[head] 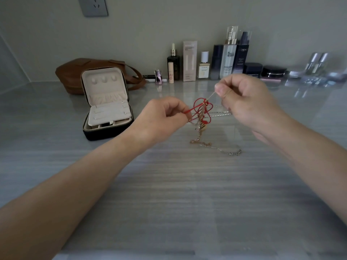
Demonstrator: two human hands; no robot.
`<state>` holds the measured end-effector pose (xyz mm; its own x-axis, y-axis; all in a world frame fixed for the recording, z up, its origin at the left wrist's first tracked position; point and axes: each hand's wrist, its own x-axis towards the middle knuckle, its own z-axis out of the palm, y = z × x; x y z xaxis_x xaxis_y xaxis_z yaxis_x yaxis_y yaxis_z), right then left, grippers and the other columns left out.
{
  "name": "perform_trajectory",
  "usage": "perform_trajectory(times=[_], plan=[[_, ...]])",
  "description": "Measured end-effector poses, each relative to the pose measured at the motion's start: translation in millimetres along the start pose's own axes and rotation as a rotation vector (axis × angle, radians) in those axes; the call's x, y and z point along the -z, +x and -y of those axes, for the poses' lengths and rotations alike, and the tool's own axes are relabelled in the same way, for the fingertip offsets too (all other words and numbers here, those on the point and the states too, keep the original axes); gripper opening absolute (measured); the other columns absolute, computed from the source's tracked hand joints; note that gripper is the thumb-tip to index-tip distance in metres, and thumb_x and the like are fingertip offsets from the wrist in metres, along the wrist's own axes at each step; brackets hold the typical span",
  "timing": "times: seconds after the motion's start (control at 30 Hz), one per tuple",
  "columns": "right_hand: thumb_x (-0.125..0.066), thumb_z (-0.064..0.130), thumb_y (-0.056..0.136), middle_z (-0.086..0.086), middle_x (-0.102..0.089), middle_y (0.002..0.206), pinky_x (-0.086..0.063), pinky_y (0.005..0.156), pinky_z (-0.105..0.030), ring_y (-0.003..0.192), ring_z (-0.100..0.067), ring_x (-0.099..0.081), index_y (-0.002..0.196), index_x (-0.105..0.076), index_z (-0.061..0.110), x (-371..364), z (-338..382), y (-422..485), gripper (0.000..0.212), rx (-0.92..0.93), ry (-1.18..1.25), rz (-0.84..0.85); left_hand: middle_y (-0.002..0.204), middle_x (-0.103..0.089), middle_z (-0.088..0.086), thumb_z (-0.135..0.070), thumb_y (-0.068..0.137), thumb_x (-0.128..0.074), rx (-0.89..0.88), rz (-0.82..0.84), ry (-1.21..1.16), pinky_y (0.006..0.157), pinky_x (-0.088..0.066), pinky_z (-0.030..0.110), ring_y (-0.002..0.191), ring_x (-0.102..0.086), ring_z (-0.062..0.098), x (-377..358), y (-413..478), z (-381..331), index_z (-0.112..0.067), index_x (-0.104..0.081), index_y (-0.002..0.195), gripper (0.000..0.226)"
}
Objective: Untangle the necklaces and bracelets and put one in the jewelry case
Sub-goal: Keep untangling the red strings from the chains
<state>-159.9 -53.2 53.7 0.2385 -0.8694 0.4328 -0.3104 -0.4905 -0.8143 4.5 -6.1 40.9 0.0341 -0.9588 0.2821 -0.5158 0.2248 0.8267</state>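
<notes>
A tangle of red cord bracelet and thin metal chains hangs above the grey table between my hands. My left hand pinches the red cord at the tangle's left side. My right hand pinches a fine chain at the upper right, pulling it taut. A gold chain trails down from the tangle onto the table, ending in a clasp. Silver chain strands run off to the right behind my right hand. The jewelry case stands open to the left, its cream lining showing, lid upright.
A brown leather bag lies behind the case against the wall. A row of cosmetic bottles, boxes and jars lines the back of the table from centre to right. A wall socket sits at the upper left.
</notes>
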Motion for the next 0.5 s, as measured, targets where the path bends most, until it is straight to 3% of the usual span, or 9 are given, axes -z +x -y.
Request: perform_trajectory(times=[0.13,0.23,0.37,0.5], plan=[[-0.051,0.020,0.095,0.005,-0.047,0.064,-0.034,0.057,-0.020,0.057,-0.006,-0.040,0.074,-0.053,0.024,1,1,-1,0.021,0.000,0.022,0.003,0.043,-0.043,-0.012,-0.009,0.083,-0.051,0.077,-0.051,0.060,0.041,-0.028,0.015,0.056,-0.039,0.014,3,5,3,-0.026,-0.065,0.061,0.031],[-0.051,0.017,0.095,0.007,-0.055,0.065,-0.039,0.057,-0.017,0.056,-0.003,-0.048,0.075,-0.055,0.022,-3,2,-4,0.021,0.000,0.037,0.092,0.051,-0.049,-0.014,-0.008,0.084,-0.055,0.083,-0.017,0.084,0.042,-0.030,0.010,0.046,-0.040,0.003,2,2,5,-0.026,-0.066,0.068,0.026],[-0.051,0.012,0.094,0.011,-0.060,0.061,-0.037,0.049,-0.008,0.053,0.001,-0.054,0.075,-0.056,0.019,-9,2,-8,0.021,0.005,0.074,0.195,0.088,-0.063,-0.013,-0.015,0.080,-0.070,-0.015,0.113,0.023,0.061,-0.043,0.005,0.071,-0.058,-0.004,-5,-4,2,-0.026,-0.062,0.093,0.019],[-0.053,0.014,0.093,0.010,-0.062,0.062,-0.038,0.049,-0.008,0.054,0.000,-0.056,0.074,-0.056,0.020,-12,3,-9,0.020,0.009,0.095,0.218,0.081,-0.070,-0.005,-0.009,0.081,-0.069,-0.073,0.088,-0.076,0.075,-0.052,0.018,0.074,-0.064,0.002,-8,-6,3,-0.022,-0.066,0.083,0.014]])
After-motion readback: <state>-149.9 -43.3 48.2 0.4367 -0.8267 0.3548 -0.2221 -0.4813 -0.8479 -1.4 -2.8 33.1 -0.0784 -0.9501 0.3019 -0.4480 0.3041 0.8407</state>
